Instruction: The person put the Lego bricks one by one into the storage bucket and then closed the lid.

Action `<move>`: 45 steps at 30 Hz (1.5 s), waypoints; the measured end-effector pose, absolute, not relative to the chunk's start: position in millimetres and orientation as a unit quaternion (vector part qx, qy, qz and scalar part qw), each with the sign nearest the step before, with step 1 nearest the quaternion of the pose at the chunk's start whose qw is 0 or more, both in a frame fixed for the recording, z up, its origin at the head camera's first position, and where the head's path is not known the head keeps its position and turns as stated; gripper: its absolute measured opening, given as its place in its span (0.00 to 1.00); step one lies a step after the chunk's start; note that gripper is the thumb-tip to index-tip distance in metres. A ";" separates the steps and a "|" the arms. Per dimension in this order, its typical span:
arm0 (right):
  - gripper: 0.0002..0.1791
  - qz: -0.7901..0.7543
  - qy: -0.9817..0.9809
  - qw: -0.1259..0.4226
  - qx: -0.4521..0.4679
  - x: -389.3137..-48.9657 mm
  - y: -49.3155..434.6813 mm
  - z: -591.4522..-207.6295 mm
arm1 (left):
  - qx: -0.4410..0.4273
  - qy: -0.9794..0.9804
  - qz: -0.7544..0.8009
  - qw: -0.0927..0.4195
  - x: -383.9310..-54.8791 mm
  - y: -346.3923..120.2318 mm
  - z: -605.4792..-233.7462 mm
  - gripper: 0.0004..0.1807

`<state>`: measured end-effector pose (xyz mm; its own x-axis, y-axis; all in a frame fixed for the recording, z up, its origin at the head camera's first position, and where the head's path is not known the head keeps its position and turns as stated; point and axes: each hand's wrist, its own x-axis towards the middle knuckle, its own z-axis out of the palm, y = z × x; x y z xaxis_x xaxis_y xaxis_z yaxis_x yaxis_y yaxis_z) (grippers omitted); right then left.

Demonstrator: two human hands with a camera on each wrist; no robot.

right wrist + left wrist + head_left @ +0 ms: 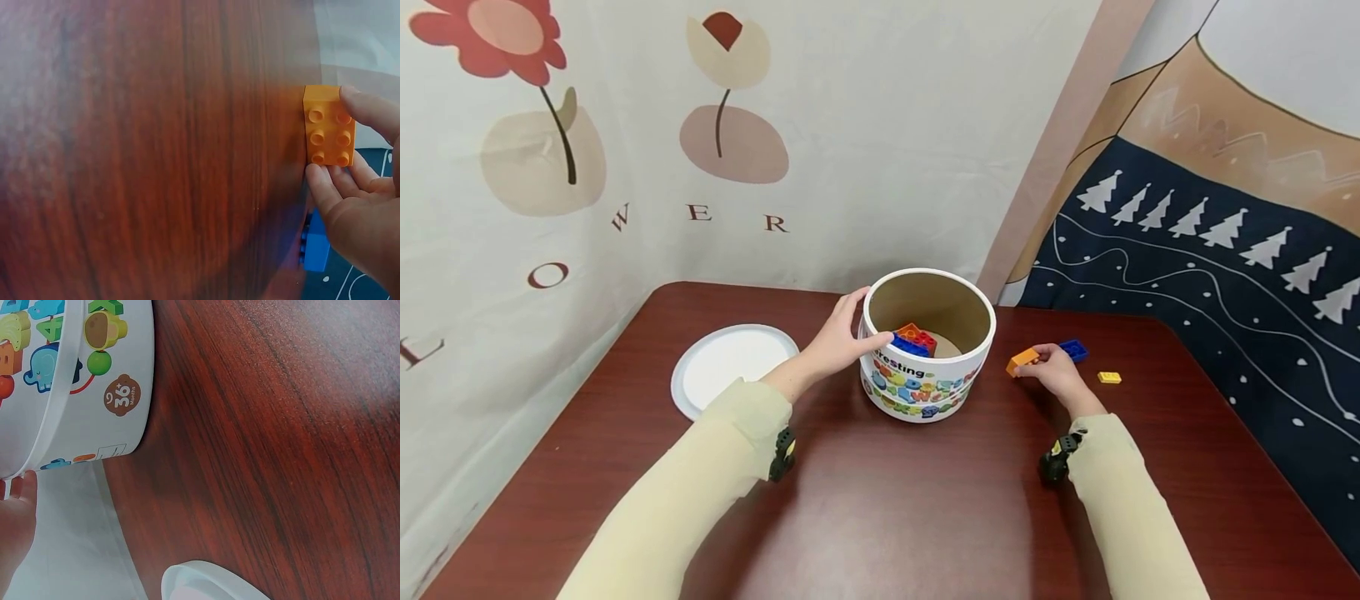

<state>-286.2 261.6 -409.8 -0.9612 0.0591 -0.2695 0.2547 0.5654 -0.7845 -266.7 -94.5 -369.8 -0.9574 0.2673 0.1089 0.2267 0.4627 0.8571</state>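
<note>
A round white bucket (925, 387) with colourful printed pictures stands at the back of the table. Inside it lie red and blue toy bricks (917, 337), with an orange one among them. My left hand (835, 337) grips the bucket's left rim, the thumb lying across the near edge; in the left wrist view part of that hand (17, 519) shows at the rim. To the right of the bucket, my right hand (1056, 371) pinches an orange brick (328, 128) between thumb and fingers, its studs facing the wrist camera. Just beyond that hand lies a blue brick (1073, 350).
A small yellow brick (1108, 377) lies on the table right of the right hand. The white round lid (733, 362) rests left of the bucket. Behind the brown table (910, 517) hang a flower-print cloth (865, 150) and a dark cloth with trees (1195, 275).
</note>
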 end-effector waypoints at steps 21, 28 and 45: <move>0.33 -0.491 0.866 0.078 0.057 -278.8 273.8 -397.0 | 0.143 0.852 0.503 0.021 -267.7 -95.0 -371.1 0.45; 0.33 -0.509 0.856 0.074 0.045 -276.2 274.7 -386.9 | 0.141 0.857 0.496 0.023 -267.6 -94.7 -370.5 0.45; 0.32 -0.523 0.849 0.073 0.020 -273.0 268.1 -367.0 | 0.158 0.870 0.467 -0.004 -266.3 -95.4 -367.8 0.46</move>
<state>-273.0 268.1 -367.0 -0.9885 -0.0433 -0.1450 0.1101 0.4512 -0.8856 -266.3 -95.4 -367.8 -0.9501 0.2706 0.1553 0.2789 0.5133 0.8117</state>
